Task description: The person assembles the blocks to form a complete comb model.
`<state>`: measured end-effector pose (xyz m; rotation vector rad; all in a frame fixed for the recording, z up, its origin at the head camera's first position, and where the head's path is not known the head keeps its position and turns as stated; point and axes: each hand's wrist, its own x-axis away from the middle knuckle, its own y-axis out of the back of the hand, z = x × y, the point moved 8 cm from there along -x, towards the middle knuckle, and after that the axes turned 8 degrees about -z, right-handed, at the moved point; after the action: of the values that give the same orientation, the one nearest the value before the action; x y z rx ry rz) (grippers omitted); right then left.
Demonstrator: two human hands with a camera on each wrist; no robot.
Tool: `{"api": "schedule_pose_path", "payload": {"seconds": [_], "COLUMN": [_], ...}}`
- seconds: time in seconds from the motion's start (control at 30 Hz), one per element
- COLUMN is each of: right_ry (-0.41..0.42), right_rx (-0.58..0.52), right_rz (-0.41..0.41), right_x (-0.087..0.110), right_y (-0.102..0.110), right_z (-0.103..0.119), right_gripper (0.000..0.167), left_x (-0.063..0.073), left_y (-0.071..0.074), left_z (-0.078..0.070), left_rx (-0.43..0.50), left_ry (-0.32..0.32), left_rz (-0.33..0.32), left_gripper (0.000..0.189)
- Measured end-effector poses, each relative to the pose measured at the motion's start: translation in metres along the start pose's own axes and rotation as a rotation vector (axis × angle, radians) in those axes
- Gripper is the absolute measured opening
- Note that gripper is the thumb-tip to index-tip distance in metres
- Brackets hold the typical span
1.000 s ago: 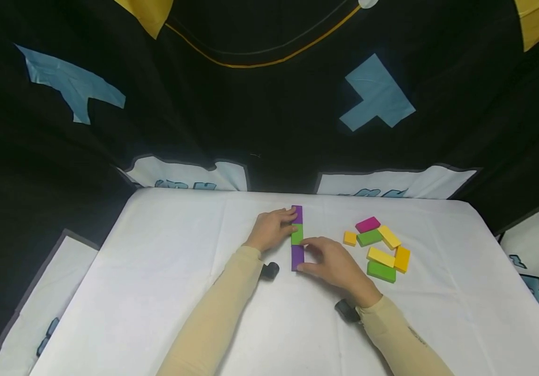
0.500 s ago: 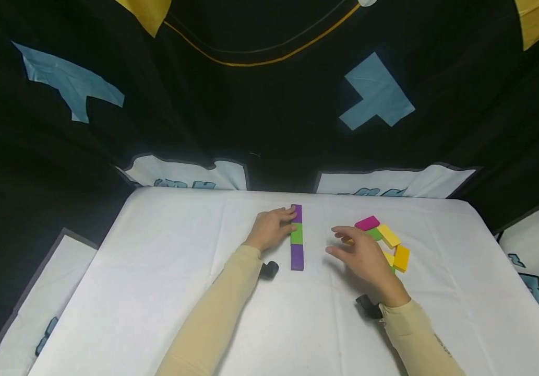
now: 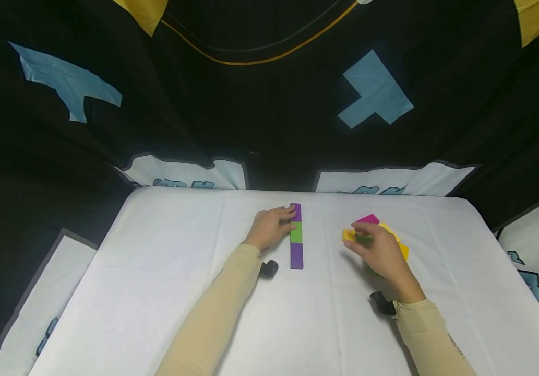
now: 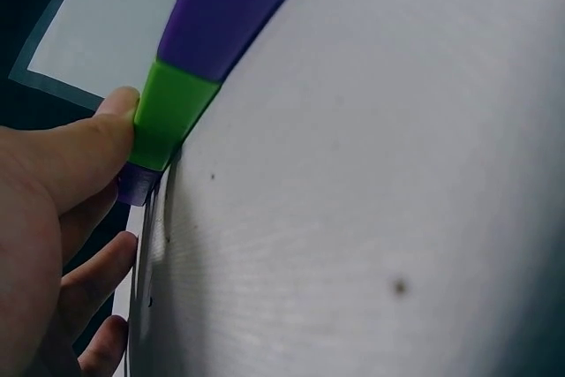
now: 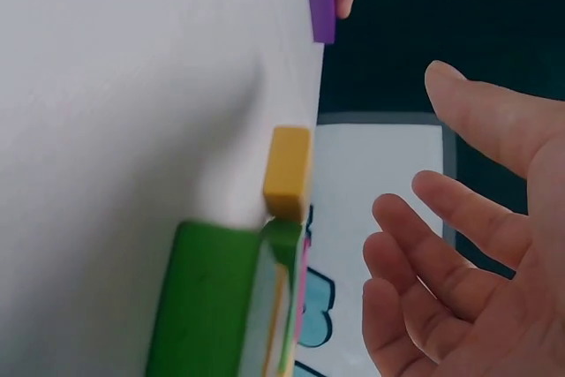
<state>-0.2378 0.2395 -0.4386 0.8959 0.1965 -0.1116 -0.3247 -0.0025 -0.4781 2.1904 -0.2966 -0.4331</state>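
at the centre of the head view, the left hand rests with fingers lightly extended, thumb against the left side of the row, gripping nothing that i can make out. touching it is an end-to-end row whose long axis runs up the frame: a smooth, oblong purple block nearest the person, a smooth green block in the middle, and a second purple block at the far end, all flat on the white-cloth-covered bench.

right of centre, well apart from the row, sits a small yellow-orange block, its long axis hard to judge. the right hand is the nearer one, just to the right of that block; its thumb and fingers are parted with nothing between them, and the right wrist view shows them clear of the block.

behind and under the right hand lie a green block, a magenta block, a yellow block and a deeper yellow block, partly covered. no container shows.
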Motion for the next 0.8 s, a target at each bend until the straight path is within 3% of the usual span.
{"api": "schedule_pose_path", "payload": {"seconds": [0.3, 0.8], "right_ry": [0.013, -0.043], "right_rx": [0.032, 0.098], "right_rz": [0.002, 0.055], "right_x": [-0.005, -0.011], "right_y": [0.0, -0.004], "right_z": [-0.007, -0.022], "right_gripper": [0.05, 0.051], "left_x": [-0.001, -0.001], "left_y": [-0.001, -0.002], "left_z": [0.001, 0.0], "left_rx": [-0.003, -0.001], "left_ry": [-0.003, 0.002], "left_rz": [0.001, 0.007], "left_gripper": [0.044, 0.044]}}
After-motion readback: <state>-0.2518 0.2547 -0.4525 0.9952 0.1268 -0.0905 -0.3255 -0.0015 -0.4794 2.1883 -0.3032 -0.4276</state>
